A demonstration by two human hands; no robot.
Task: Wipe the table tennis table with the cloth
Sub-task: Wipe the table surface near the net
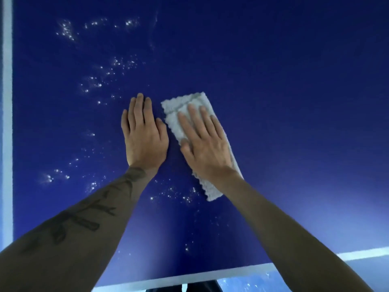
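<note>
The blue table tennis table (284, 91) fills the view. A folded white cloth (179, 106) lies on it near the middle, angled from upper left to lower right. My right hand (204, 142) presses flat on the cloth with straight fingers. My left hand (144, 133) rests flat on the bare table just left of the cloth, fingers straight and together. White specks and droplets (101, 81) are scattered over the surface to the left of and below both hands.
A white boundary line (7, 123) runs down the left edge and another (189, 278) along the near edge. More specks (65, 29) sit at the far left. The right half of the table shows plain blue.
</note>
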